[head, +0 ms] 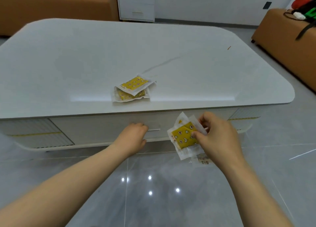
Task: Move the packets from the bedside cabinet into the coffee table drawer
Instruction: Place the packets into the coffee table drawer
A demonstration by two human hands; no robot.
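Observation:
A white coffee table (153,55) fills the middle of the view. Its front drawer (102,127) is closed. My left hand (133,136) curls around the drawer's small metal handle (153,129). My right hand (217,137) holds a bunch of yellow-and-white packets (183,137) in front of the drawer, to the right of the handle. Two more such packets (132,89) lie overlapping on the tabletop near its front edge. The white bedside cabinet (136,3) stands against the far wall, both drawers closed.
An orange-brown bench or bed (59,6) runs along the back left. Another orange-brown seat (287,38) with dark straps and red and green items stands at the right. Glossy grey floor tiles (153,192) lie between me and the table.

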